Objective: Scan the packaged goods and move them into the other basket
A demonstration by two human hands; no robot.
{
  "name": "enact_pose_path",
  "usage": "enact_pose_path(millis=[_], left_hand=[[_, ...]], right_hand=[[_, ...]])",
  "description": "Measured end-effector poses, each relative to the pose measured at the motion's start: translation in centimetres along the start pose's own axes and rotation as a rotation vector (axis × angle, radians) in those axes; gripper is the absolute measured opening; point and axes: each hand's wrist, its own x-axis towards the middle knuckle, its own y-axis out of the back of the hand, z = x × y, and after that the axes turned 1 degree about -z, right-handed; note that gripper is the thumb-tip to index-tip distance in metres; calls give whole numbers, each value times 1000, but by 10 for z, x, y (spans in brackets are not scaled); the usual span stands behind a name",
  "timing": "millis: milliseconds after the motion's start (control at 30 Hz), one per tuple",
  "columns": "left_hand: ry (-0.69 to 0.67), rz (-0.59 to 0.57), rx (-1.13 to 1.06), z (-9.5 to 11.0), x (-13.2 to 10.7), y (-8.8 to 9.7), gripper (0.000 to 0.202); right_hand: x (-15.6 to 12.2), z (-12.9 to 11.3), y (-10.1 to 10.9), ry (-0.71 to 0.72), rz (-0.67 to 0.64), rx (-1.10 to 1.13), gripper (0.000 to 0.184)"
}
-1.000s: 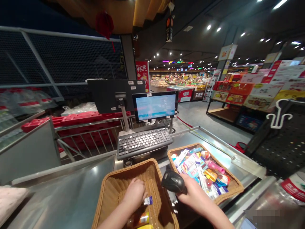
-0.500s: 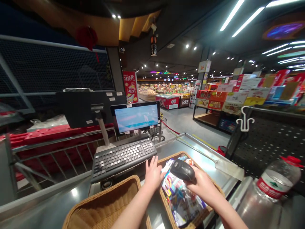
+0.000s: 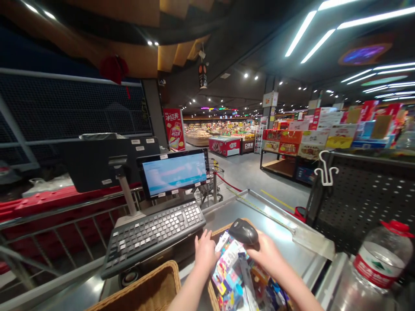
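- Room: supermarket checkout lane, with a steel counter (image 3: 275,220) carrying the goods and a lit sales floor well ahead of the fingers.
- Left hand (image 3: 205,255): open, its fingers (image 3: 205,237) spread apart and holding nothing, just beside the top packets; contact cannot be told.
- Right hand (image 3: 264,255): fingers (image 3: 254,247) closed together around a black handheld barcode scanner (image 3: 243,232), whose head sits just above the fingertips and over the packets.
- Progress as it stands: many goods remain in the far basket beneath the fingers; whether any lie in the near basket cannot be told.
- Far wicker basket (image 3: 222,229): directly beneath both hands, resting on the counter and filled with colourful retail packets (image 3: 233,276); individual products are too jumbled and partly cut off to name.
- Near wicker basket (image 3: 145,287): left of the left-hand fingers, only part of its rim and side in view; contents hidden.
- Black keyboard (image 3: 152,235): just left of the left-hand fingers.
- Touchscreen monitor (image 3: 173,172): beyond the keyboard, lit.
- Clear plastic water bottle (image 3: 382,255): red cap and red label, well right of the right-hand fingers.
- Black perforated panel (image 3: 359,198): behind the bottle, white hook (image 3: 326,170) on its upper left corner.
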Motion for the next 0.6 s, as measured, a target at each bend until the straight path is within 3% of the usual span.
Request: enact_pose_path(millis=[100,200,367,500,600], left_hand=[[22,23,-7,2,0,0,17],[-11,145,-3,7,-3,11,15],[-162,413,119,15,-10,60,10],[-183,490,211,12,-13,99,12],[-183,518,250,6,-18,116,15]], right_hand=[[3,2,-2,19,-3,7,24],[4,2,-1,23,6,19,30],[-1,-6,3,16,35,-5,38],[-6,-14,3,30,43,-4,39],[-9,-19,-1,38,50,-3,35]])
